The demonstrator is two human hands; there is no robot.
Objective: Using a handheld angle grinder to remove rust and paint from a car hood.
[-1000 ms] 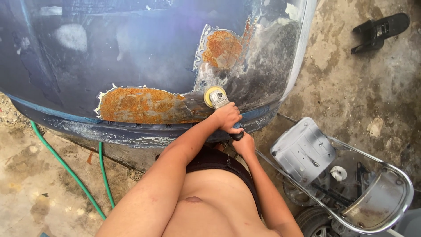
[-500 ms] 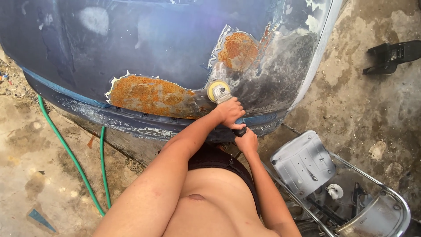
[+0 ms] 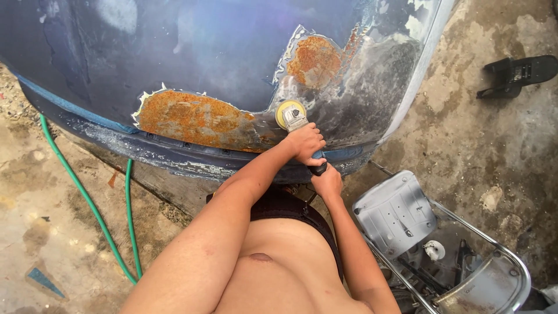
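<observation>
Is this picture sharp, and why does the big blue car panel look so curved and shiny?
Head view: even daylight, soft shadows. The blue panel bows from wide-lens distortion and shows pale glare patches. The rust patch is crisp; the sanding disc beside the left hand looks slightly soft. Right hand sharp.

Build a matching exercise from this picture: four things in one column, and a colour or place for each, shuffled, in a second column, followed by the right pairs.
Things:
1. hose
2. rust patch
3. sanding disc
4. sandal

Descriptions:
A. yellow, pressed against the panel
B. black, on the concrete at upper right
C. green, lying on the ground at left
D. orange, on the dark blue panel

Pairs: 1-C, 2-D, 3-A, 4-B
</observation>
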